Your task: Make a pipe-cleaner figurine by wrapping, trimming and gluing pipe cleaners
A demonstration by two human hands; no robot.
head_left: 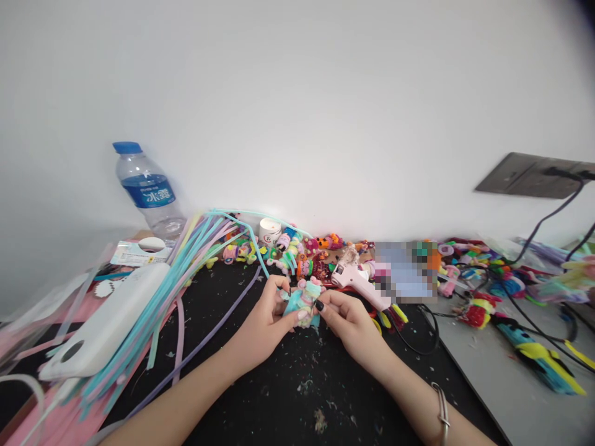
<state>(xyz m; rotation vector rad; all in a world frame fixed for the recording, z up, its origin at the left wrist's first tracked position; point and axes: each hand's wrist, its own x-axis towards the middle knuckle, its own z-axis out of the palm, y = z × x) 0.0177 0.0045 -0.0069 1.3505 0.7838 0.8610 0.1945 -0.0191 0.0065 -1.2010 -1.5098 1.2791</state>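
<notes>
Between my two hands, above the black mat point(279, 396), is a small fuzzy pipe-cleaner figure point(304, 302) in turquoise, pink and pale yellow. My left hand point(267, 316) grips its left side, with the thumb pressed across the front. From the other side my right hand point(346, 319) pinches it between thumb and fingers. A pale pink glue gun point(360, 284) lies just beyond my right hand. Behind the figure, several colourful pipe-cleaner dolls point(318, 266) are heaped along the wall.
At left, a bundle of pastel pipe cleaners point(153, 316) lies beside a white flat case point(106, 322). A water bottle point(149, 189) stands against the wall near a white cup point(269, 231). Black cables point(542, 223) run from the wall socket point(525, 175) past a blue-yellow pipe-cleaner piece point(539, 356).
</notes>
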